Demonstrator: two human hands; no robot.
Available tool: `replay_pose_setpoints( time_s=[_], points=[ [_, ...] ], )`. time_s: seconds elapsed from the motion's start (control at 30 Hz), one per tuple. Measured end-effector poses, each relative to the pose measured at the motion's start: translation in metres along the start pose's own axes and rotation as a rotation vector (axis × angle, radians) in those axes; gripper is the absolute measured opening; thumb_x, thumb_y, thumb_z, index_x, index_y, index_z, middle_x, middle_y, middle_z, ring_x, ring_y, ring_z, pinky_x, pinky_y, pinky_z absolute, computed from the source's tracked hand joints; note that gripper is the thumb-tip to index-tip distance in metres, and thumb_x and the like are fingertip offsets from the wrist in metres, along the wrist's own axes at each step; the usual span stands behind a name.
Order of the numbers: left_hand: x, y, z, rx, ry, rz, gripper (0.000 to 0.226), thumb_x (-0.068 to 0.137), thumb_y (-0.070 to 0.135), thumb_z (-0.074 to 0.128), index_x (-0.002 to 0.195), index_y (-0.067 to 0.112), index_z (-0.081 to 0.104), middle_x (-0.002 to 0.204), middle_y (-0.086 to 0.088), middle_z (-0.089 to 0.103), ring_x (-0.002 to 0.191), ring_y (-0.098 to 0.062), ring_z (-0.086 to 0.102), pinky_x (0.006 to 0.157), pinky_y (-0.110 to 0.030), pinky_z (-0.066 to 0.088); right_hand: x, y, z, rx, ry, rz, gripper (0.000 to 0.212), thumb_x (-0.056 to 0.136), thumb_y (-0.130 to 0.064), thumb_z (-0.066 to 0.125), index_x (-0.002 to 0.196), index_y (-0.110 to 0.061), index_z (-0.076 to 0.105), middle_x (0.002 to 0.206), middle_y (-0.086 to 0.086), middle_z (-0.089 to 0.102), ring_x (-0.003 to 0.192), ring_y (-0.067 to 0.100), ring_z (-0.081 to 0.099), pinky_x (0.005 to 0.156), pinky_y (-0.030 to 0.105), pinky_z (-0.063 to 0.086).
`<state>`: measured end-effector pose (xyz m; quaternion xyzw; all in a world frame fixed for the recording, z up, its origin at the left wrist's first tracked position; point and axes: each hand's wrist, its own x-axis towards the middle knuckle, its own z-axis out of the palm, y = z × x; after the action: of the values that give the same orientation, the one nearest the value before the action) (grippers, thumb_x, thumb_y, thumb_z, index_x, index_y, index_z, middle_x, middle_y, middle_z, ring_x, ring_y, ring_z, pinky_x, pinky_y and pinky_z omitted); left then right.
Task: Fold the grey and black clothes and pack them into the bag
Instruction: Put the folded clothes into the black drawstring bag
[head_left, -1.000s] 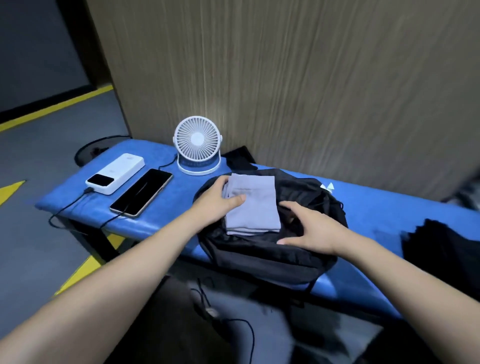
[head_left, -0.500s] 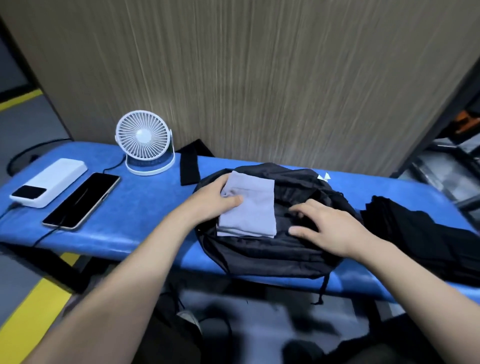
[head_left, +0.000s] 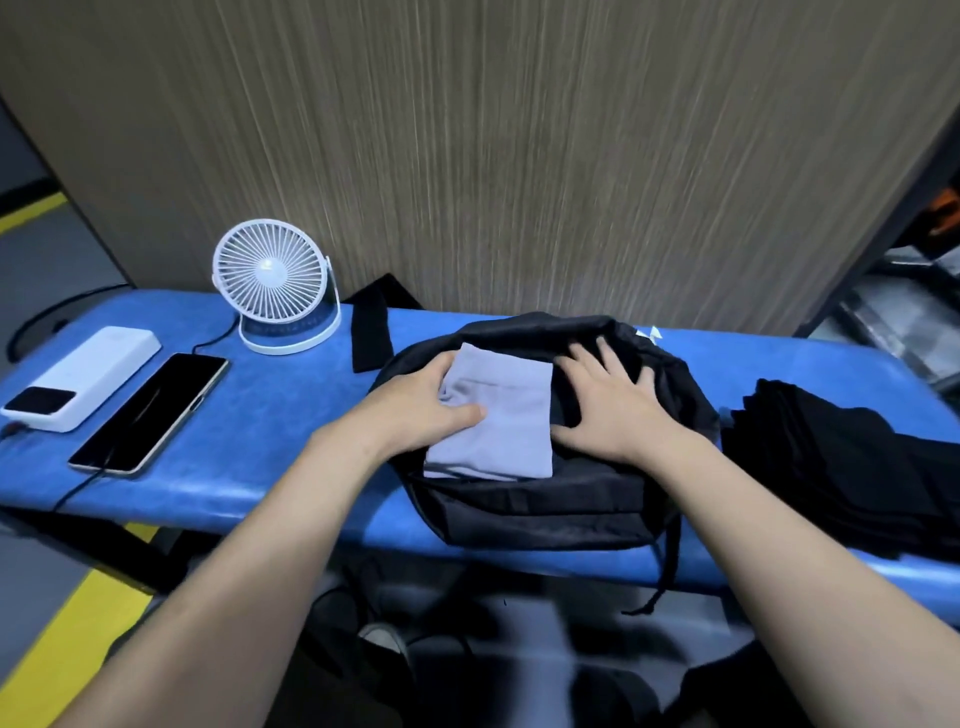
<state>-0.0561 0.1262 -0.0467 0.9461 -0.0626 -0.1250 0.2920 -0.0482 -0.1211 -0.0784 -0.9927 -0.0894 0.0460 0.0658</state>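
left hand (head_left: 415, 410) pinches flat grey cloth (head_left: 498, 415) on bag (head_left: 545, 509).

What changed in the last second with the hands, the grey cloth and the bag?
The right hand moved from the bag's near edge up onto its top, fingers now spread flat on the black fabric. The left hand kept its hold on the left edge of the folded grey cloth, thumb on top. The cloth stayed on the bag, the black clothes untouched at the right.

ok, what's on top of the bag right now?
Folded grey cloth lies on the black bag, left hand gripping its edge. Right hand presses flat on the bag. Its inside is hidden.
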Motion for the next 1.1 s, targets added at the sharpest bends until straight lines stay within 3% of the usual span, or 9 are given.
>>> replay_pose_setpoints(
  time_s=[0.17,0.23,0.33,0.43,0.57,0.73,0.9,0.97,1.1],
  points=[
    [0.007,-0.01,-0.007,-0.035,0.084,0.017,0.06,0.087,0.042,0.069,0.141,0.041,0.043,0.127,0.013,0.061,0.118,-0.01,0.055,0.087,-0.023,0.037,0.003,0.005,-0.001,0.028,-0.096,-0.058,0.091,0.085,-0.062,0.059,0.158,-0.029,0.015,0.167,-0.011,0.001,0.154,0.016,-0.007,0.117,0.062,0.007],
    [0.007,-0.01,-0.005,0.027,0.203,0.032,0.069,0.085,0.045,0.071,0.145,0.042,0.038,0.135,0.007,0.059,0.125,-0.018,0.052,0.091,-0.028,0.04,-0.001,-0.001,0.0,0.073,0.003,-0.112,0.076,0.091,-0.051,0.059,0.155,-0.029,0.024,0.164,-0.007,0.021,0.152,0.019,0.013,0.117,0.056,0.017],
    [0.003,-0.004,-0.003,0.072,0.281,0.023,0.078,0.087,0.05,0.067,0.151,0.042,0.025,0.136,-0.007,0.056,0.128,-0.03,0.049,0.094,-0.037,0.043,-0.012,-0.017,-0.003,0.193,0.239,-0.202,0.054,0.097,-0.031,0.052,0.148,-0.026,0.035,0.145,-0.003,0.052,0.131,0.024,0.048,0.104,0.044,0.037],
    [-0.005,0.002,-0.006,0.156,0.323,0.06,0.074,0.094,0.049,0.057,0.155,0.037,0.016,0.132,-0.009,0.057,0.127,-0.031,0.048,0.09,-0.04,0.043,-0.022,-0.037,-0.005,0.326,0.299,-0.174,0.048,0.101,-0.037,0.04,0.147,-0.024,0.034,0.121,0.002,0.067,0.109,0.029,0.06,0.084,0.039,0.039],
    [-0.016,0.003,-0.012,0.21,0.408,0.135,0.063,0.098,0.045,0.05,0.153,0.037,0.02,0.135,-0.002,0.056,0.127,-0.029,0.049,0.09,-0.041,0.046,-0.027,-0.047,-0.007,0.256,0.323,-0.166,0.074,0.089,-0.07,0.025,0.154,-0.034,0.017,0.135,-0.003,0.053,0.119,0.025,0.054,0.097,0.047,0.039],
    [-0.019,-0.006,-0.016,0.273,0.354,0.191,0.053,0.098,0.027,0.053,0.145,0.039,0.031,0.14,0.004,0.054,0.125,-0.027,0.051,0.092,-0.04,0.047,-0.023,-0.051,0.004,0.021,0.171,-0.161,0.079,0.08,-0.083,0.023,0.15,-0.046,0.021,0.155,0.001,0.026,0.134,0.028,0.038,0.104,0.049,0.033],
    [-0.019,-0.034,-0.014,0.168,0.272,0.179,0.036,0.091,0.014,0.05,0.119,0.029,0.034,0.116,0.01,0.064,0.109,-0.024,0.057,0.084,-0.035,0.043,-0.015,-0.059,0.004,-0.163,0.256,-0.069,0.086,0.079,-0.078,0.013,0.149,-0.035,0.038,0.136,0.01,0.047,0.127,0.032,0.042,0.107,0.059,0.028],
    [-0.017,-0.046,-0.013,0.343,0.183,0.187,0.023,0.09,0.021,0.054,0.111,0.023,0.044,0.114,0.006,0.062,0.116,-0.024,0.052,0.097,-0.035,0.037,-0.014,-0.064,0.006,-0.169,0.329,-0.103,0.082,0.083,-0.077,0.021,0.146,-0.029,0.045,0.135,0.012,0.048,0.123,0.033,0.045,0.104,0.058,0.031],
    [-0.014,-0.063,-0.012,0.475,0.035,0.237,0.042,0.093,0.027,0.058,0.135,0.023,0.053,0.142,0.011,0.049,0.149,-0.012,0.021,0.118,-0.031,0.008,-0.015,-0.072,0.008,-0.18,0.414,-0.329,0.092,0.079,-0.086,0.037,0.145,-0.022,0.047,0.159,0.017,0.028,0.146,0.038,0.025,0.112,0.062,0.022]
  ],
)
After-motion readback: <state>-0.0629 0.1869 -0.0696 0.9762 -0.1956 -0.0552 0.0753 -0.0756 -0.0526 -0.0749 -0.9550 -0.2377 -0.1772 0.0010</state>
